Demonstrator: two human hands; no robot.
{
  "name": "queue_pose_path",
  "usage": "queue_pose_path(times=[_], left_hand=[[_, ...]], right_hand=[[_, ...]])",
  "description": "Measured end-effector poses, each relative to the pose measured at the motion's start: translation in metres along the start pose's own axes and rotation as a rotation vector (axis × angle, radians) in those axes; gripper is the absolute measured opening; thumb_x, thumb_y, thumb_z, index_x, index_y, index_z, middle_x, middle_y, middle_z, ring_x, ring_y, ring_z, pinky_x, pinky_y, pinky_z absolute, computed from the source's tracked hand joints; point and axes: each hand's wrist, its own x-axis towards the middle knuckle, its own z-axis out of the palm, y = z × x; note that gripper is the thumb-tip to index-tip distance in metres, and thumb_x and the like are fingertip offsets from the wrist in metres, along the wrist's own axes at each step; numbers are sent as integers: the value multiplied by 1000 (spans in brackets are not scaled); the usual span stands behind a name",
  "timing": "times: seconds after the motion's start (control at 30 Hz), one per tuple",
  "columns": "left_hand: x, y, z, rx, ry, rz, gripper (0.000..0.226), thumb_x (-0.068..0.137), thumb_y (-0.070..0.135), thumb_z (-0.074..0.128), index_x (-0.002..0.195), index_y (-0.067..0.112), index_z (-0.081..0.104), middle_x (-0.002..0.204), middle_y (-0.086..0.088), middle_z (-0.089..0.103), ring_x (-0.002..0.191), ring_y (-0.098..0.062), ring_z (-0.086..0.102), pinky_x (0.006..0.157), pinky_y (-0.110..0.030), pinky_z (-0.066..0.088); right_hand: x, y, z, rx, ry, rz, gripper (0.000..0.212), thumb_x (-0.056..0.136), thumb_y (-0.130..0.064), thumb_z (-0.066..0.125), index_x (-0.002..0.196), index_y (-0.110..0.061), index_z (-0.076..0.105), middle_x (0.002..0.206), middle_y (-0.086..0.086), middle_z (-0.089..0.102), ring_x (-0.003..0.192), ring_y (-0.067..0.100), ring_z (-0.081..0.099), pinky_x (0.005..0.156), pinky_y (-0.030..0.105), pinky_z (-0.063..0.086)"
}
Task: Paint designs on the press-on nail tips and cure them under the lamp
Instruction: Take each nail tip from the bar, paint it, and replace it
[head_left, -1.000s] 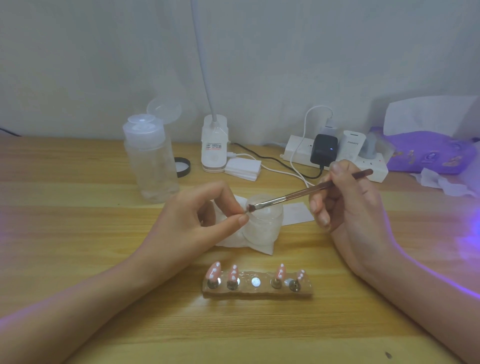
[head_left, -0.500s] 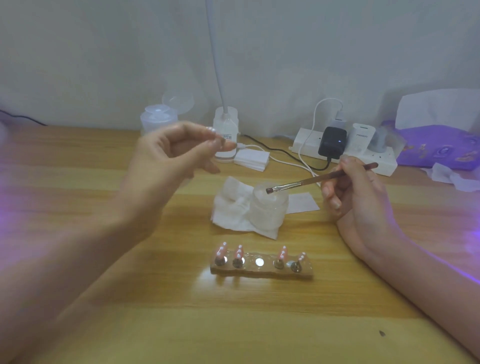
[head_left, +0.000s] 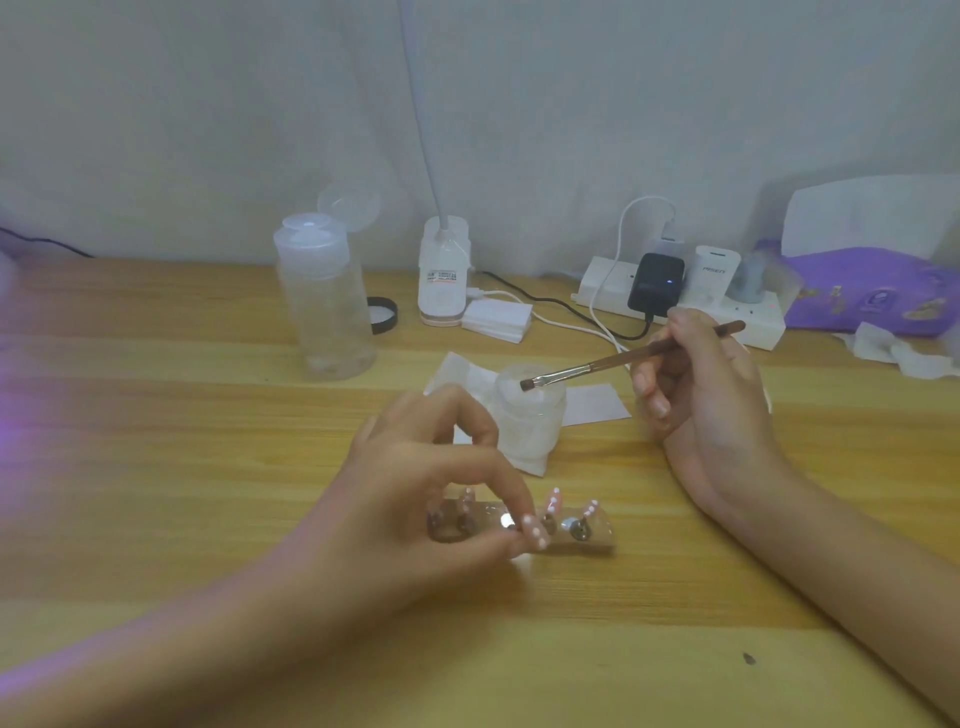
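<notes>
On my feed the left hand (head_left: 431, 499) pinches a pink, white-dotted tip (head_left: 536, 534) between thumb and forefinger. It is held low over the holder (head_left: 597, 538) near the front of the table (head_left: 156, 467), beside a bare stud (head_left: 505, 519). Other tips (head_left: 552, 505) stand on the holder to the right; those on the left are half hidden behind the fingers. The right hand (head_left: 701, 384) grips a brush (head_left: 623, 359), bristles just above the open frosted jar (head_left: 535, 421), which sits on a tissue (head_left: 467, 371); I cannot tell its contents. The clear bottle (head_left: 324, 306), cap flipped up, stands back left; I cannot tell its fill level.
</notes>
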Motion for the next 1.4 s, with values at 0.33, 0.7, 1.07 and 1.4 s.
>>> queue_pose_path(times=[0.33, 0.7, 1.07, 1.4], left_hand=[[2, -4, 6, 40, 1, -126, 18, 72, 48, 65, 90, 44, 68, 101, 21, 47, 105, -1, 44, 87, -26, 30], [13, 6, 13, 309, -12, 29, 12, 79, 54, 56, 85, 46, 63, 96, 28, 46, 94, 2, 38, 87, -28, 27], [10, 17, 8, 541, 227, 382, 12, 82, 35, 62, 73, 34, 70, 93, 17, 65, 81, -15, 56, 79, -36, 31], [60, -9, -43, -424, 323, 150, 7, 89, 17, 70, 91, 12, 66, 80, 11, 68, 62, -6, 54, 59, -18, 45]], right_hand=[[2, 2, -1, 3, -18, 3, 37, 102, -27, 50, 66, -21, 57, 49, 4, 54, 35, 10, 39, 37, 16, 32], [3, 3, -2, 17, -13, 11, 35, 101, -28, 52, 68, -20, 56, 49, 3, 54, 35, 10, 39, 37, 16, 33], [-1, 0, -3, 53, -32, -112, 30, 100, -34, 54, 74, -18, 53, 50, 2, 55, 36, 9, 41, 36, 16, 33], [-13, -14, 13, -357, -280, -383, 31, 100, -27, 53, 74, -10, 47, 50, 6, 56, 37, 21, 44, 37, 22, 35]])
